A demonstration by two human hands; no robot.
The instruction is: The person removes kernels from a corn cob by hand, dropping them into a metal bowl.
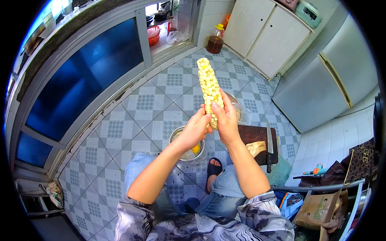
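Corn (pixel 208 86): upright before me, over the floor (pixel 136 104); kernels cover most of what I see.
My left hand (pixel 196 127): curled closed around its lower end.
My right hand (pixel 226 119): gripping there too, thumb on kernels.
Bowl (pixel 170 140): some yellow inside; I'd judge little done, most left.

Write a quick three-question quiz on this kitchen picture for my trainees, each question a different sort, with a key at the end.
1. Open question: What do the left hand and right hand hold together?
2. True or false: The knife lies on the cutting board.
3. Fill in the blank: The bottle near the cabinet has a ____ cap.

Key:
1. A corn cob.
2. True.
3. Yellow.
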